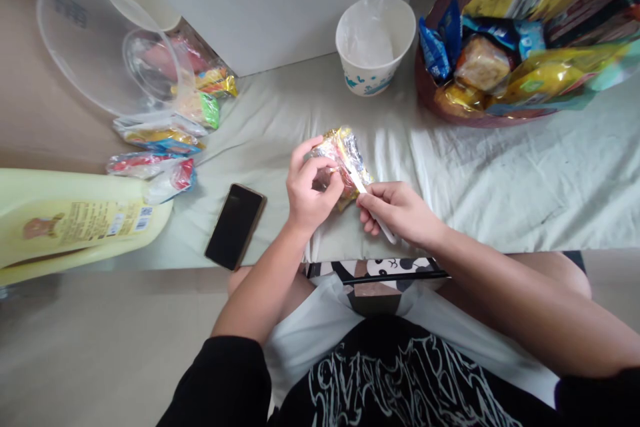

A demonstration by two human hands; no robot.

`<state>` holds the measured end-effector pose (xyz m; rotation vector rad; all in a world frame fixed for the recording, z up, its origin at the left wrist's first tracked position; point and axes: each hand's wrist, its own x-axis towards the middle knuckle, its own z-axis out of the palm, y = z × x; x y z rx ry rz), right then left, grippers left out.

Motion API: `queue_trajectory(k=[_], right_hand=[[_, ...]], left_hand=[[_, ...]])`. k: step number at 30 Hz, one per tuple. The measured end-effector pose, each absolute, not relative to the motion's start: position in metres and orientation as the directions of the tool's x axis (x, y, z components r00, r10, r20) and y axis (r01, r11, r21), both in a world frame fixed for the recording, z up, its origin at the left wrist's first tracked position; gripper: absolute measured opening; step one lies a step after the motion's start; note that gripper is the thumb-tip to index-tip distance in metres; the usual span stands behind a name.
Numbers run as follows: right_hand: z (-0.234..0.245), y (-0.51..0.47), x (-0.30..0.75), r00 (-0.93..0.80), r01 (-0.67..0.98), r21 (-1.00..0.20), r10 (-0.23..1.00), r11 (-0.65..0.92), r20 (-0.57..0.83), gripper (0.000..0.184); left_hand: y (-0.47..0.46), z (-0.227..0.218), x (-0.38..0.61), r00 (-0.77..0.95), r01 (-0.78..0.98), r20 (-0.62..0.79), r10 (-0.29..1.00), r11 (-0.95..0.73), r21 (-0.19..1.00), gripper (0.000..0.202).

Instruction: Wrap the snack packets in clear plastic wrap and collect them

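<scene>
My left hand [313, 183] is closed on a shiny, see-through snack packet [345, 147] with yellow and red colours, at the middle of the cloth-covered surface. In my right hand [395, 210] is a slim white tool [356, 180] that looks like a small knife. Its far end lies against the packet's front, and its other end sticks out below my palm. Whether it has cut the wrapper I cannot tell. My left fingers and thumb cover the packet's left side.
A paper tub [373, 47] with a plastic liner stands behind my hands. To its right is a red bowl [475, 117] full of packaged snacks. At left are a phone [235, 227], several snack packets [160, 133], a clear container [100, 47] and a yellow jug [75, 227].
</scene>
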<state>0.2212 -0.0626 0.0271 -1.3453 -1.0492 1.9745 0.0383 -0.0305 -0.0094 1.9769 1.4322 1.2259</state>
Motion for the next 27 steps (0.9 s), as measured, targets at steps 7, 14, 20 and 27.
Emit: queue_trajectory(k=[7, 14, 20, 27], right_hand=[[0.025, -0.065, 0.222, -0.425, 0.068, -0.796, 0.705, -0.601, -0.568, 0.035], [0.02, -0.056, 0.257, -0.069, 0.649, -0.761, 0.996, 0.004, -0.053, 0.025], [0.003, -0.04, 0.273, -0.079, 0.921, -0.347, 0.955, 0.18, 0.286, 0.025], [0.001, -0.046, 0.256, -0.216, 0.789, -0.46, 0.885, 0.407, 0.413, 0.045]], left_hand=[[-0.006, -0.023, 0.024, -0.08, 0.436, 0.415, 0.906, -0.343, 0.832, 0.016], [0.013, -0.038, 0.006, -0.327, 0.357, 0.374, 0.868, -0.253, 0.899, 0.026], [-0.011, -0.023, 0.027, -0.102, 0.504, 0.352, 0.931, -0.257, 0.825, 0.039], [-0.011, -0.014, 0.021, 0.045, 0.555, 0.345, 0.937, -0.31, 0.771, 0.042]])
